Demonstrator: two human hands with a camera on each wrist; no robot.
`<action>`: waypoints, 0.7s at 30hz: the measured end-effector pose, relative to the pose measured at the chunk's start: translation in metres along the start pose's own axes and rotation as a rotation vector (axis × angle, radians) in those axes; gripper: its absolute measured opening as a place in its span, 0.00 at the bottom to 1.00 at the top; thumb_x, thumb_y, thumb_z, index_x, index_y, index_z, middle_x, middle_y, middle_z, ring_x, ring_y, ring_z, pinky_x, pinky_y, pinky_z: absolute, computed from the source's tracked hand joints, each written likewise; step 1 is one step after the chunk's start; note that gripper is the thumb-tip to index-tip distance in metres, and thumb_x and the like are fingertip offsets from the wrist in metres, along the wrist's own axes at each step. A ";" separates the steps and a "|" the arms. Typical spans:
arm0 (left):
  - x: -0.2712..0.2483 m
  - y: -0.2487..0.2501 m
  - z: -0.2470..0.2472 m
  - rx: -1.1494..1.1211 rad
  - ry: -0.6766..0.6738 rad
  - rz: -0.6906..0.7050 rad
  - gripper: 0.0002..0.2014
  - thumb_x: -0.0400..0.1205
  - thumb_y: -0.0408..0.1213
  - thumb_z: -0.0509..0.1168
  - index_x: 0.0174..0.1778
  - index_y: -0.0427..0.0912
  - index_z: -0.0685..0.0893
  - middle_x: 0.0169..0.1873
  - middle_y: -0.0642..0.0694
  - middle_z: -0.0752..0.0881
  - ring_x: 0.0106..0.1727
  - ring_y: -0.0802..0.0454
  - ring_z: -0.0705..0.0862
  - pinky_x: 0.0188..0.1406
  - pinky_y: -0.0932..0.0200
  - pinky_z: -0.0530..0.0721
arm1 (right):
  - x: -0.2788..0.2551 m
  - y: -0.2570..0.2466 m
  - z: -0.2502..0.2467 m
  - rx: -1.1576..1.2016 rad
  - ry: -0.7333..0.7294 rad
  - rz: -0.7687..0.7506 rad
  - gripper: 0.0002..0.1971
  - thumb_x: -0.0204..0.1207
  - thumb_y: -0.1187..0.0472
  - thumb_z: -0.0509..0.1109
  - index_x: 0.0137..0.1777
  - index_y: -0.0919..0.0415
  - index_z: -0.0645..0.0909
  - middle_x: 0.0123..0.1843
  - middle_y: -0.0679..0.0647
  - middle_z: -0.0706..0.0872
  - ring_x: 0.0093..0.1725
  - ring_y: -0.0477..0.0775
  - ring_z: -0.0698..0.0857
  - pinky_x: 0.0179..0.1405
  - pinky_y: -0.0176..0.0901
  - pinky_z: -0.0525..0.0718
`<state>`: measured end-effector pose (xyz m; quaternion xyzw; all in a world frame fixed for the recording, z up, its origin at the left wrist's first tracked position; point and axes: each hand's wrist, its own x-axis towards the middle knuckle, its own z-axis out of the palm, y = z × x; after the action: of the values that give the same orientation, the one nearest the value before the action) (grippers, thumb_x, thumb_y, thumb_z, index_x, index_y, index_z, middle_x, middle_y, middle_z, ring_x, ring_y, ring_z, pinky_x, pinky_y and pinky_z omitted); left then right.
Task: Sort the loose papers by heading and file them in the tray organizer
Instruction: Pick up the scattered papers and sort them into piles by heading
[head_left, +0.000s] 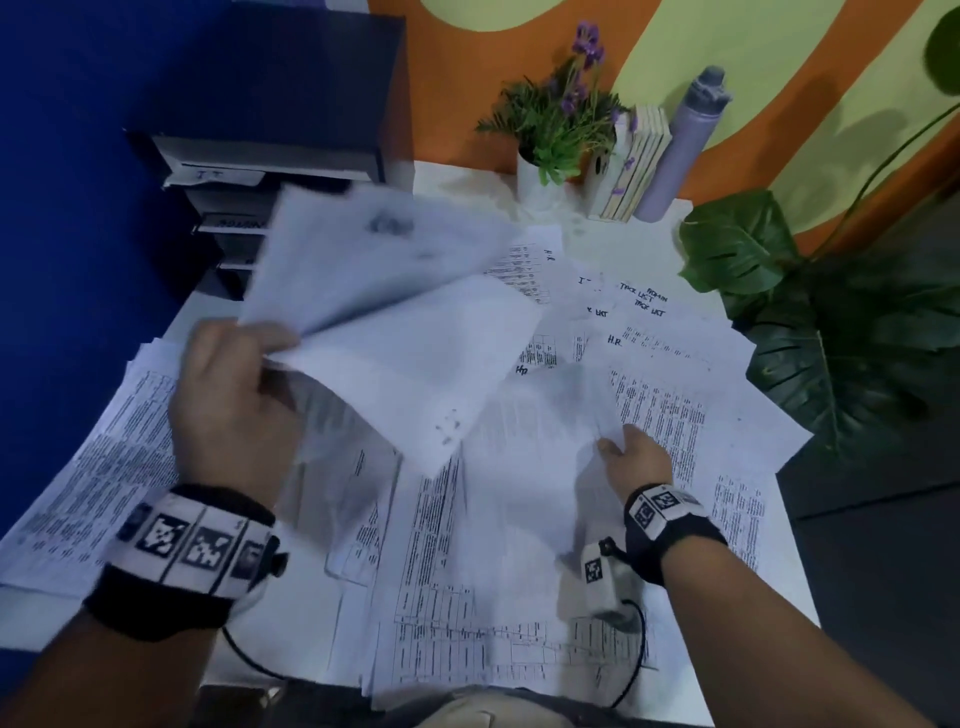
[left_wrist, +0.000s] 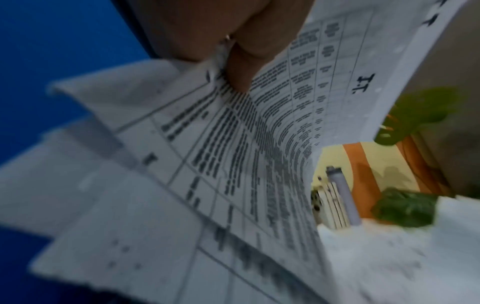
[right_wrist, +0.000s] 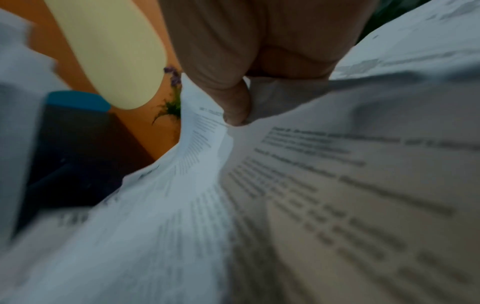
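Left hand pinches a small sheaf of sheets by one corner, thumb above and fingers curled beneath, lifting them clear of the table so they fan apart. The innermost sheet, seen from the left wrist, carries the handwritten heading "I.T", which suggests the sheaf is being gathered for one category. Right hand pinches the edge of a further sheet, thumb pressed onto the paper, raising it from the pile; its heading is too blurred to read. Loose papers cover the white table in overlapping layers, several headed "H.R", "ADMIN" or "TASK LIST", so most sorting appears yet undone. Tray organizer, dark with labelled tiers, stands at the far left corner, just beyond the lifted sheaf, within easy reach of the hand holding it. Behind the papers stand a potted flowering plant, some books and a grey bottle.
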<state>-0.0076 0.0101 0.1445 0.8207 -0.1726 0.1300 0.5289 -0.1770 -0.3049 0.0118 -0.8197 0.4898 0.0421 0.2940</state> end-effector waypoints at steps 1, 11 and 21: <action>0.012 0.005 0.001 -0.189 0.089 -0.090 0.07 0.75 0.24 0.66 0.45 0.39 0.86 0.42 0.46 0.82 0.45 0.48 0.83 0.52 0.67 0.79 | 0.001 0.004 -0.007 0.027 0.025 0.039 0.20 0.85 0.56 0.62 0.69 0.70 0.76 0.67 0.66 0.82 0.67 0.65 0.80 0.60 0.48 0.77; -0.022 -0.002 0.082 -0.207 -0.128 -0.387 0.26 0.81 0.27 0.67 0.75 0.47 0.72 0.57 0.51 0.83 0.59 0.52 0.83 0.46 0.73 0.81 | 0.021 0.074 -0.048 0.017 0.182 0.454 0.24 0.81 0.47 0.63 0.71 0.60 0.78 0.73 0.66 0.69 0.66 0.72 0.74 0.69 0.54 0.72; -0.083 -0.095 0.131 0.410 -0.685 -0.598 0.26 0.65 0.55 0.62 0.59 0.53 0.82 0.45 0.49 0.87 0.40 0.49 0.87 0.42 0.52 0.91 | 0.031 0.066 -0.040 0.244 0.160 0.354 0.20 0.78 0.61 0.65 0.69 0.67 0.77 0.67 0.69 0.80 0.64 0.69 0.81 0.62 0.51 0.79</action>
<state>-0.0392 -0.0614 -0.0200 0.9169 -0.0644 -0.2729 0.2838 -0.2240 -0.3724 0.0046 -0.6800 0.6492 -0.0317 0.3394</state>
